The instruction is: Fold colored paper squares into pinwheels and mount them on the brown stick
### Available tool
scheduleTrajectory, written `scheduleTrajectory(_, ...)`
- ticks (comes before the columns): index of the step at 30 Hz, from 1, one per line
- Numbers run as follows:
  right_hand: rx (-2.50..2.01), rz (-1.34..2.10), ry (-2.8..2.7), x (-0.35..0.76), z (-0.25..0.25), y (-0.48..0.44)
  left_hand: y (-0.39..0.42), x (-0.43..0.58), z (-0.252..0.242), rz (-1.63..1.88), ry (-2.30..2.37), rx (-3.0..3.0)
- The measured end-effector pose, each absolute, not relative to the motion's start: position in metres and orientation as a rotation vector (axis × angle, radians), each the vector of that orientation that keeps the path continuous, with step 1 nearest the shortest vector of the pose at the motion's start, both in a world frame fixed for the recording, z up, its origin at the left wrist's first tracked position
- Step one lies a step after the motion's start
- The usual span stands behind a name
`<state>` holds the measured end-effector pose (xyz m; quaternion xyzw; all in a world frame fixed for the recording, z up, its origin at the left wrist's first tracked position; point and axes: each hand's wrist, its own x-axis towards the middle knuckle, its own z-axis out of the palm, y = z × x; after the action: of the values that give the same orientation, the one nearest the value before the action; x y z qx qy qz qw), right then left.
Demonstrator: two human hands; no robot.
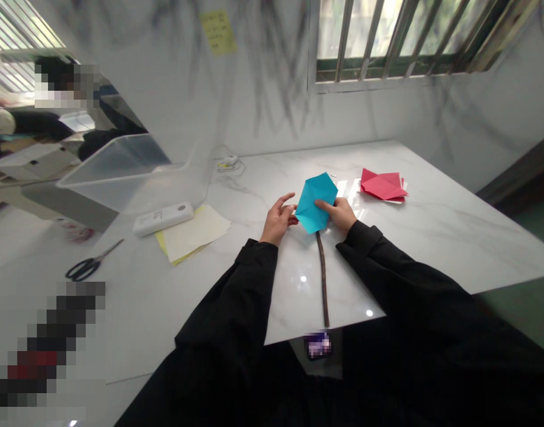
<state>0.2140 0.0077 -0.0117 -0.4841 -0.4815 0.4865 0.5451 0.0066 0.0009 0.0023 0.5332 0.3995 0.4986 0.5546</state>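
Observation:
A folded turquoise paper is held above the white marble table, between both hands. My right hand pinches its lower right edge, thumb on top. My left hand grips the paper's left corner with thumb and fingertips, its other fingers spread. A thin brown stick lies on the table just below the paper, running toward me. Both arms wear black sleeves.
Folded red paper lies to the right of the hands. To the left are pale yellow sheets, a white oblong device, a clear plastic bin and black scissors. Another person sits far left.

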Motion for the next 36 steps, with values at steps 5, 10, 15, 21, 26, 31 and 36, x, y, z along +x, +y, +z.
scheduleTrajectory(5, -1.092, 1.169, -0.859, 0.215, -0.017, 0.016, -0.006, 0.009, 0.005, 1.168, 0.899, 1.517)
scheduleTrajectory(10, -1.066, 1.204, -0.879, 0.213, -0.014, 0.013, -0.017, 0.015, 0.010, 1.214, 0.921, 1.757)
scheduleTrajectory(15, -1.096, 1.195, -0.997, 0.210, -0.008, 0.004, -0.017, 0.014, 0.014, 1.259, 0.965, 1.770)
scheduleTrajectory(21, -1.132, 1.163, -1.021, 0.209, -0.004, 0.003, -0.015, 0.012, 0.011, 1.207, 0.957, 1.778)
scheduleTrajectory(26, -1.119, 1.157, -1.013, 0.210, -0.005, 0.003, -0.016, 0.012, 0.012, 1.174, 0.951, 1.825)
scheduleTrajectory(31, -1.110, 1.144, -0.987, 0.210, -0.007, 0.004, -0.017, 0.012, 0.013, 1.109, 0.888, 1.897)
scheduleTrajectory(36, -1.115, 1.140, -0.960, 0.211, -0.009, 0.007, -0.017, 0.014, 0.011, 1.105, 0.863, 1.880)
